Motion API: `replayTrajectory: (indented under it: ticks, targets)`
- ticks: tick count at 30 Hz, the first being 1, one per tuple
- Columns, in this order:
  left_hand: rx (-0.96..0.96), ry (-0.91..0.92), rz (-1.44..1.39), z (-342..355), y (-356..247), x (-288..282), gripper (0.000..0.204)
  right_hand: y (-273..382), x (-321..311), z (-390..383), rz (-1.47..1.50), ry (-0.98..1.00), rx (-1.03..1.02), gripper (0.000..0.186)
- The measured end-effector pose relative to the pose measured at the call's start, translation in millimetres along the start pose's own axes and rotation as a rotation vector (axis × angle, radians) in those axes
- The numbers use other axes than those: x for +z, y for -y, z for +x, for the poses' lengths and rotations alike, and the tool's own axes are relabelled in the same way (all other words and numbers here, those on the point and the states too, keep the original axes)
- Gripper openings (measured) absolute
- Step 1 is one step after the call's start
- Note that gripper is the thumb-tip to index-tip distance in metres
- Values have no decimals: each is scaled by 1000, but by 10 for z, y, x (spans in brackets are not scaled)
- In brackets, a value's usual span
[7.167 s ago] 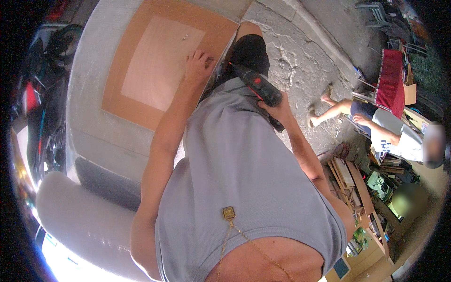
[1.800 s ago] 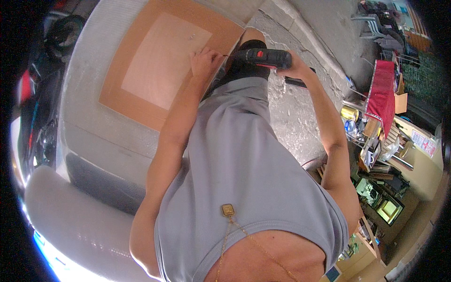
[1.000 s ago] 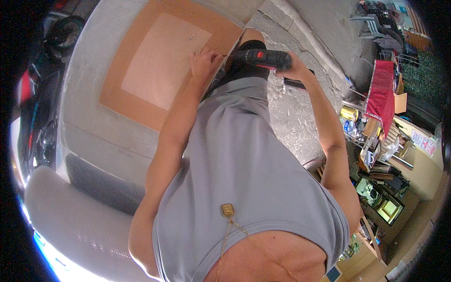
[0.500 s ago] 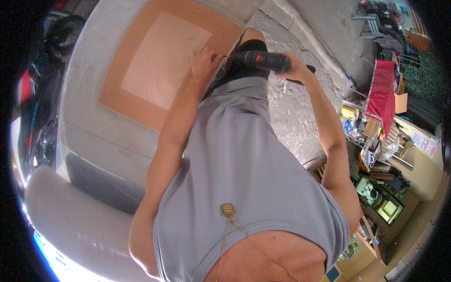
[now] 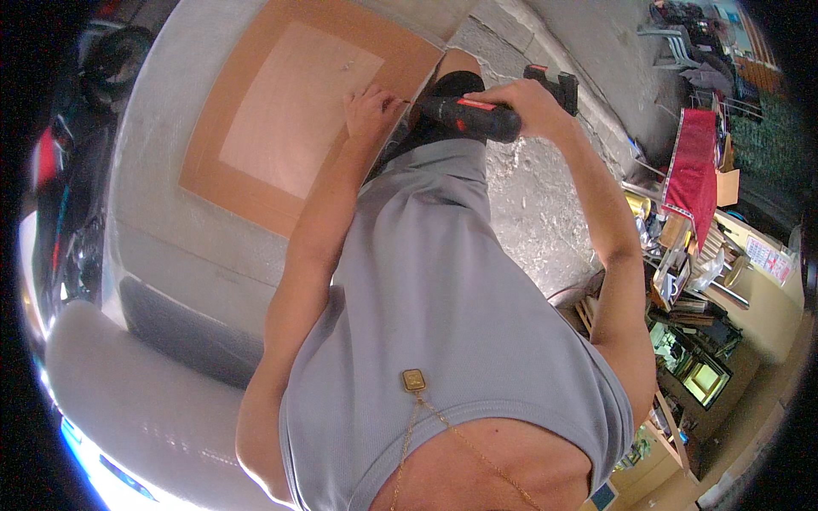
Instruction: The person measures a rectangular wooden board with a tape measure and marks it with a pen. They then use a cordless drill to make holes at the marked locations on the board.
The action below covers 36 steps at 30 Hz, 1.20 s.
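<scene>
A black cordless drill with red marks lies across above my thighs, its nose pointing left. My right hand is closed around its grip, and the battery end shows beyond the knuckles. My left hand rests at the right part of a flat panel, a pale wooden board with a brown border. Its thumb and fingers are drawn together close to a thin tip in front of the drill's nose. What those fingers hold is too small to make out.
A large plastic-wrapped grey block lies under the panel at the left. Rough concrete floor spreads at the right. A cluttered bench with a red cloth stands farther right, near a stack of grey plastic chairs.
My right hand has turned the drill about its length, so its battery end now points up and away. The drill's rear has dipped slightly toward me. My left hand stays in place.
</scene>
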<state>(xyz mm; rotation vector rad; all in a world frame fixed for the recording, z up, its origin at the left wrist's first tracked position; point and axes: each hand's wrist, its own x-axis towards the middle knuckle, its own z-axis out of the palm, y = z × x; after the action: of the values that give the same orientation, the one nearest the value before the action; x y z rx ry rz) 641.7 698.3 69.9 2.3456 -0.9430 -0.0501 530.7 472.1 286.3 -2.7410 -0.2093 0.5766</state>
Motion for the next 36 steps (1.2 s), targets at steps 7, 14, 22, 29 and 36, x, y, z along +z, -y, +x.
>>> replayTrajectory:
  ticks: [7, 14, 22, 29, 36]
  targets:
    - [52, -13, -10, 15, 11, -11, 16, -110, 144, 56, 231, -139, -74, 61]
    - [21, -61, -42, 18, 0, 34, 17, 144, 322, -126, 407, -137, 130, 59]
    - [38, -49, -37, 45, 80, 121, 18, 69, 745, -380, 380, -331, 420, 53]
    - [-27, 29, -103, 124, 148, 158, 20, 71, 837, -369, 848, -356, 546, 52]
    - [-552, 365, -1083, 209, 227, -257, 16, 352, 895, -487, 953, -406, 594, 47]
